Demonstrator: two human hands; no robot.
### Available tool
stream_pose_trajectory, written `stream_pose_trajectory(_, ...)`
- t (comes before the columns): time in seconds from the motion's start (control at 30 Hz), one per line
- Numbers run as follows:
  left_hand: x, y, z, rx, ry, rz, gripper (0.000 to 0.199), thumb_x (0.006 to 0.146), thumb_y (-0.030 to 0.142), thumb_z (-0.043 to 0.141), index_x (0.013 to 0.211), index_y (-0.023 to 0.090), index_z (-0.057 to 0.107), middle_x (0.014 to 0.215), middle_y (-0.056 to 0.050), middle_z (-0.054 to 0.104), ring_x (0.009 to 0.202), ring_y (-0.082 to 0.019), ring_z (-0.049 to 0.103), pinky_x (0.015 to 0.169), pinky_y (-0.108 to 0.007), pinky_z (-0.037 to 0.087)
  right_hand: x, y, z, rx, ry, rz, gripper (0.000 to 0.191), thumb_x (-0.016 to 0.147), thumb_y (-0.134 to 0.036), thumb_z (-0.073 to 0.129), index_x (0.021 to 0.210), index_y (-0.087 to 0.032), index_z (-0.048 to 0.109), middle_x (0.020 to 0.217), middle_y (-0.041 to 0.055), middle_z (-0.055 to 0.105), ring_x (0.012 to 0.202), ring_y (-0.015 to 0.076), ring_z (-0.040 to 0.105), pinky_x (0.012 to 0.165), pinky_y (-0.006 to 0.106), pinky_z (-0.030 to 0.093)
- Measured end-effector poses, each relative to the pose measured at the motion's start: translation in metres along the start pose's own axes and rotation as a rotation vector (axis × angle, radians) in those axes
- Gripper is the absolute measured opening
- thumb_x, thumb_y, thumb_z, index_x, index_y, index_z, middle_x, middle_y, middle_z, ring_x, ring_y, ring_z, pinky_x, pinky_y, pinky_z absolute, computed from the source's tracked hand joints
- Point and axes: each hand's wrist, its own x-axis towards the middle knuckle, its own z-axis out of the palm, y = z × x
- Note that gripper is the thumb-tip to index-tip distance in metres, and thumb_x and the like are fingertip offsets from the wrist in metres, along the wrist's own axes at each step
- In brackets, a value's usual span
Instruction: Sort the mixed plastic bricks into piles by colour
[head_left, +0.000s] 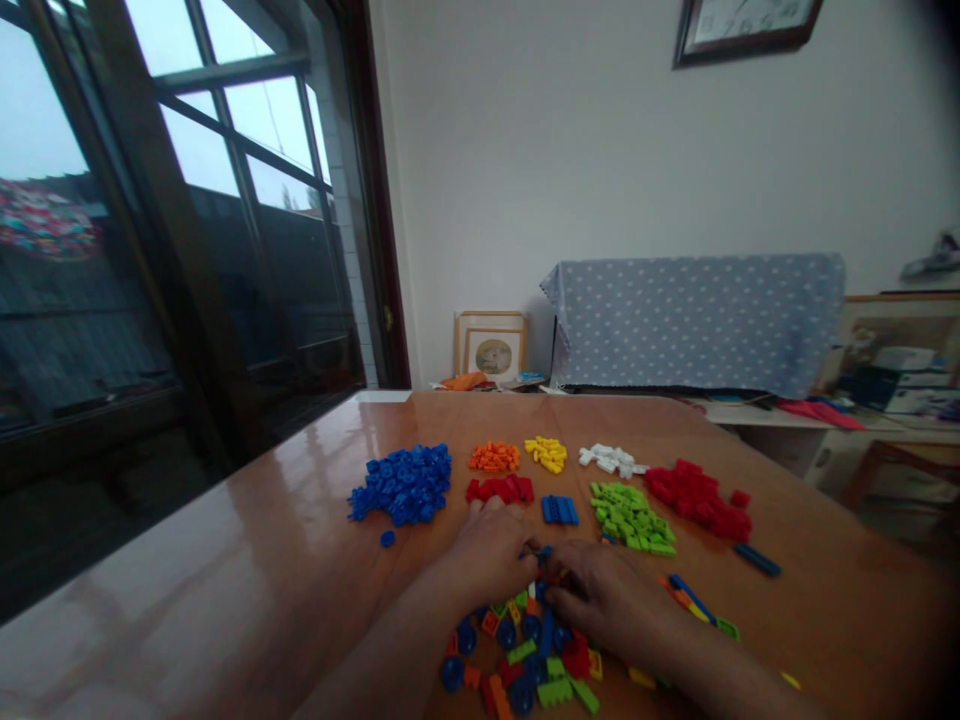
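Observation:
My left hand (495, 545) reaches over a mixed heap of toy building bricks (517, 655), its fingers curled and partly hidden. My right hand (600, 590) is beside it on the right, thumb and fingers bent inward over the heap's far edge. Between the two hands a small blue brick (545, 552) shows; which hand grips it, I cannot make out. The heap holds green, orange, red, yellow and blue pieces, some of them round. Just beyond my left hand lie red bricks (510, 488). A row of blue bricks (560, 510) sits farther off.
Sorted piles surround the hands: blue pieces (405, 485), orange (495, 457), yellow (546, 453), white (609, 460), green (631, 518) and red (697, 498). Several loose strips (694, 598) lie right of my right hand. A glossy wooden table (247, 570) carries everything.

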Motion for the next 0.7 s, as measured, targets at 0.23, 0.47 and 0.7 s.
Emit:
stream_pose_trajectory(0.23, 0.003, 0.001, 0.003, -0.041, -0.015, -0.022, 0.017, 0.077, 0.029, 0.059, 0.087, 0.027, 0.072, 0.097, -0.005, 0.067, 0.099, -0.027, 0.054, 0.088, -0.041, 0.04, 0.002, 0.001, 0.003, -0.002, 0.008, 0.018, 0.014, 0.083, -0.036, 0.058, 0.089, -0.026, 0.067, 0.084, -0.0011, 0.072, 0.074, 0.0175, 0.063, 0.06, 0.025, 0.028)
stream_pose_trajectory(0.47, 0.002, -0.008, -0.008, -0.185, 0.067, -0.139, 0.012, 0.076, 0.024, 0.062, 0.086, 0.024, 0.068, 0.092, 0.0, 0.071, 0.095, -0.022, 0.057, 0.089, -0.035, 0.039, 0.001, -0.001, 0.002, -0.014, 0.021, 0.013, 0.017, 0.086, -0.028, 0.05, 0.086, -0.025, 0.066, 0.079, -0.0012, 0.071, 0.071, 0.0158, 0.062, 0.059, 0.025, 0.029)
stream_pose_trajectory(0.7, 0.0, -0.049, -0.026, -0.184, 0.349, -0.386, 0.015, 0.082, 0.027, 0.057, 0.091, 0.026, 0.069, 0.093, 0.0, 0.072, 0.097, -0.021, 0.059, 0.085, -0.032, 0.038, 0.0, 0.003, 0.003, 0.05, 0.026, 0.032, 0.023, 0.089, -0.036, 0.049, 0.094, -0.027, 0.069, 0.088, 0.0004, 0.074, 0.081, 0.0195, 0.067, 0.069, 0.027, 0.04)
